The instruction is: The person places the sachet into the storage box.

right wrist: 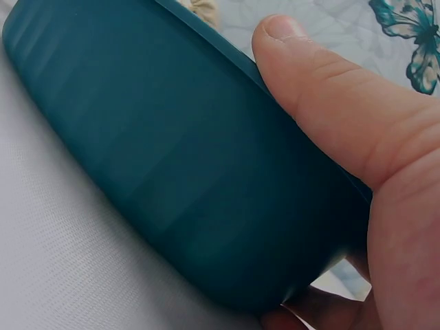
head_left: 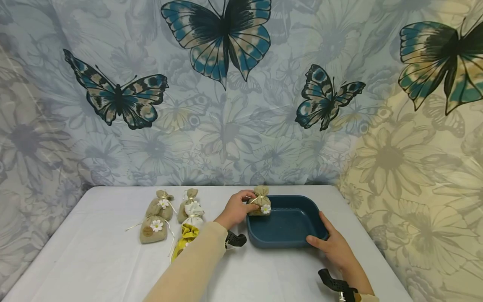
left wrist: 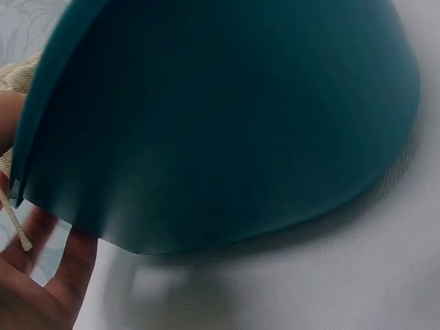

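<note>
A dark blue rectangular basin [head_left: 286, 242] stands toward the right of the table. Over its left rim, my left hand [head_left: 235, 209] pinches a small beige drawstring pouch [head_left: 260, 201] with a white flower on it. In the left wrist view the basin's outer wall [left wrist: 220, 137] hides most of that pouch, and fingers [left wrist: 75, 271] show beside the wall. My right hand [head_left: 333, 245] grips the basin's right front corner. Seen from the right wrist, the thumb [right wrist: 323, 89] lies along the rim while other fingers, partly hidden, reach round the outer wall.
To the left lie two beige pouches, the front one [head_left: 153, 228] with a white flower. Nearer the left forearm are another beige pouch [head_left: 183, 213], a white pouch [head_left: 193, 212] and a yellow one [head_left: 188, 232], partly covered by the sleeve. A butterfly-print cloth [head_left: 226, 147] hangs behind the white-covered table [head_left: 94, 251].
</note>
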`<state>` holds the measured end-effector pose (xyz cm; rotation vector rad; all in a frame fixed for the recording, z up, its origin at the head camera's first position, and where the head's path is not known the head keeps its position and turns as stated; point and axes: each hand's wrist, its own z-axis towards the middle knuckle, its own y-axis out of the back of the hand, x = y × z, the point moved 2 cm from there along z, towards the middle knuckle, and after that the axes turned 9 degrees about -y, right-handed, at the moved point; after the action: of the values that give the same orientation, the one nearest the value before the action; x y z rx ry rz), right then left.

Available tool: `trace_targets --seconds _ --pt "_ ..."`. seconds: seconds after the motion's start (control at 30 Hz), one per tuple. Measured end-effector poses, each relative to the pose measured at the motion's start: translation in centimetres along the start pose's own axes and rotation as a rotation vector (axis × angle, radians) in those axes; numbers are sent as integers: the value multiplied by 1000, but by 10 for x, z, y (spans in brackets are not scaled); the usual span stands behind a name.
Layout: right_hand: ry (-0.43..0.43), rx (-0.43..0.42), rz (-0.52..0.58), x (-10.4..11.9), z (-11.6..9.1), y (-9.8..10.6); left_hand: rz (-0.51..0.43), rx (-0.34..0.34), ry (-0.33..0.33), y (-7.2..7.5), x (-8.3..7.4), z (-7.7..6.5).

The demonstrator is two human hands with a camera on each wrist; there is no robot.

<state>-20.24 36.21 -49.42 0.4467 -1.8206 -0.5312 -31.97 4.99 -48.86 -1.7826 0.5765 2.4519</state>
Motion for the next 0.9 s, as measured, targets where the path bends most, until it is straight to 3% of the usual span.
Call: trace_targets --seconds 0.5,0.6,0.73,0.8,0.9 --pt "2 -5 13 1 -2 -2 -16 25 53 -3 10 -7" --pt "7 -5 15 1 -2 -2 -148 -22 120 -1 8 -9" --pt "14 -9 6 1 -1 -2 -407 -174 226 1 5 -10" --pt "20 -13 0 1 -1 -2 -492 -240 253 1 2 -11" --pt "24 -10 8 0 0 -1 -547 -312 262 4 -8 -13"
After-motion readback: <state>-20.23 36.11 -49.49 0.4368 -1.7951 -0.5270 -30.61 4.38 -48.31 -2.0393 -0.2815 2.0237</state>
